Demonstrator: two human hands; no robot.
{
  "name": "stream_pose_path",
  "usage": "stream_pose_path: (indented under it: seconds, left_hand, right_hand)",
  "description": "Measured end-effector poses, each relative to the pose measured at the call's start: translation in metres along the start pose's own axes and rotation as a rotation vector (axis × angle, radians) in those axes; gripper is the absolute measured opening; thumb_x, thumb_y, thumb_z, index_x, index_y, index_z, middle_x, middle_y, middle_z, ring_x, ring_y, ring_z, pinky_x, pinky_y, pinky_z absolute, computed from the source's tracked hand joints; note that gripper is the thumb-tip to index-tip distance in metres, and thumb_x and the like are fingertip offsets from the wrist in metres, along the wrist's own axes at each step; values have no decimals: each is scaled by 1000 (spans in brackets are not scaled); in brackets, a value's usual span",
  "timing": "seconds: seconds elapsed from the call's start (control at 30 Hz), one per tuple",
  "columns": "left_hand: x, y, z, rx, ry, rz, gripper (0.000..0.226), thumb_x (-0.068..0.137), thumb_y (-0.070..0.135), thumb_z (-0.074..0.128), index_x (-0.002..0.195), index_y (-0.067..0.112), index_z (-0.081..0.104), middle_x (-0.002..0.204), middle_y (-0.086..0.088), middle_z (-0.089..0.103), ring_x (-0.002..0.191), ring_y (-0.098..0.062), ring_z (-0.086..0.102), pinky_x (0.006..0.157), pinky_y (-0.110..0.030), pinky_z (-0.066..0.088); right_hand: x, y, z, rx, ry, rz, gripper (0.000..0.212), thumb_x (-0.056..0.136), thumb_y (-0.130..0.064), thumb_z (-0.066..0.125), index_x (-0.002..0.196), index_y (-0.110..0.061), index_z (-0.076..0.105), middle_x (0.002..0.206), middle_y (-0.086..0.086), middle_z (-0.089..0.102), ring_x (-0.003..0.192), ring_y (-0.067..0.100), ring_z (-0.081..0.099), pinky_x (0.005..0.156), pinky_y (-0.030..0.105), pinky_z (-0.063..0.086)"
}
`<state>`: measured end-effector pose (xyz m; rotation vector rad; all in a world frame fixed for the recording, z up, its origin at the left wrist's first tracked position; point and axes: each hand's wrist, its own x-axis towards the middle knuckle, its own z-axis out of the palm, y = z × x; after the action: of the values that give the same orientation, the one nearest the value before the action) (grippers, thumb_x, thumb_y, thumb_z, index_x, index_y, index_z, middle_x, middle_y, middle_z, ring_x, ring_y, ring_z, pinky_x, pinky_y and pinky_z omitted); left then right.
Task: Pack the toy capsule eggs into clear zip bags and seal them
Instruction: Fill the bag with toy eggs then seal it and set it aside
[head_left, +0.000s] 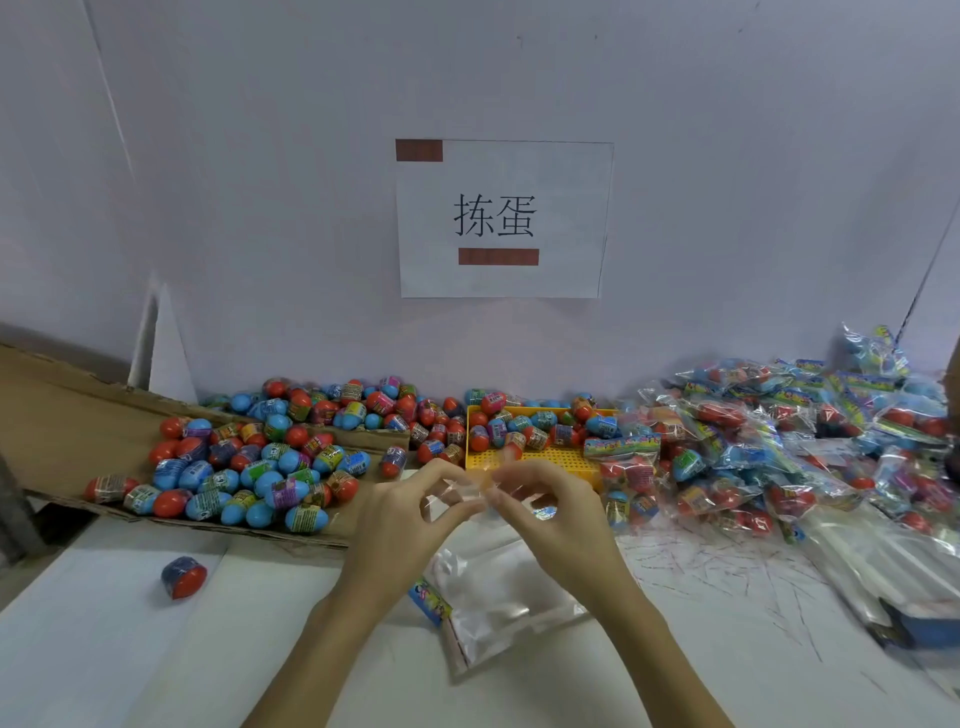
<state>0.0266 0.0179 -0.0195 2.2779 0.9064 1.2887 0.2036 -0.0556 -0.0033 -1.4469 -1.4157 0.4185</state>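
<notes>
My left hand and my right hand meet above the table's middle, each pinching the edge of one clear zip bag held between them. No egg shows inside it. Loose red-and-blue capsule eggs lie heaped on flattened cardboard to the left and along the wall. More eggs sit in a yellow tray just behind my hands. A stack of unfilled clear bags with a printed header lies flat under my wrists.
A big pile of filled bags covers the right side of the white table. One stray egg lies alone at the front left. A paper sign hangs on the wall behind. A blue box edge shows at the right.
</notes>
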Motion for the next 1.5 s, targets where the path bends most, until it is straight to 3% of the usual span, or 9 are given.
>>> stream_pose_path:
  seconds: [0.17,0.27,0.4,0.57,0.73,0.83,0.93,1.27,1.5]
  left_hand:
    - [0,3,1,94,39,139,31,83,48,73,101,23,77,73,23,68,55,12,53,50,-2,35]
    - [-1,3,1,124,46,171,28,85,47,72,101,25,79,73,17,74,55,5,56,50,-13,47]
    - [0,0,0,306,92,388,35,95,50,62,101,22,81,55,13,62,47,2,40,45,-9,34]
    - [1,-6,-3,337,156,566,49,95,56,56,104,14,82,71,4,76,57,-8,71,49,-17,54]
    - [1,2,-1,242,79,431,56,86,64,62,107,16,80,79,8,77,58,3,56,55,-9,48]
    - [0,4,1,243,32,379,66,80,72,60,114,18,77,85,11,77,67,10,47,61,-4,42]
    - [-1,-1,4,224,8,380,67,80,74,61,114,18,75,90,8,78,72,-1,68,59,-18,56]
    - [1,-4,5,366,132,575,55,101,56,52,107,7,77,80,3,73,63,-8,67,49,-21,54]
    - [4,-1,3,571,43,497,71,85,73,56,120,14,73,112,1,73,103,-20,70,90,-36,58]
  right_hand:
    - [1,3,-6,160,-29,88,6,88,-20,79,92,-24,79,87,-9,76,84,12,70,79,31,60]
    - [2,3,-12,144,-65,25,4,88,-16,79,86,-19,78,87,-6,75,86,14,69,81,32,58]
    - [2,-3,-15,292,-196,22,4,93,-12,73,96,-10,74,95,1,78,90,20,74,79,29,59]
    - [-1,-8,-19,315,-321,132,20,94,-38,70,102,-22,79,91,0,78,77,7,68,64,17,49]
    - [0,-4,-14,145,-284,62,26,98,-42,62,99,-27,83,80,-6,76,62,14,57,57,21,41]
    - [1,-4,-16,141,-304,17,24,100,-35,62,99,-24,83,92,-9,78,80,11,68,73,27,54]
    - [0,-4,-15,91,-283,-10,22,98,-35,65,92,-26,84,90,-12,78,98,9,69,91,36,53]
    - [-3,-5,-10,422,-508,183,31,102,-34,60,115,-10,76,107,11,77,102,27,74,94,39,59]
    - [-1,-7,-10,269,-377,48,42,102,-51,48,126,-25,72,122,-14,72,120,2,64,98,14,49]
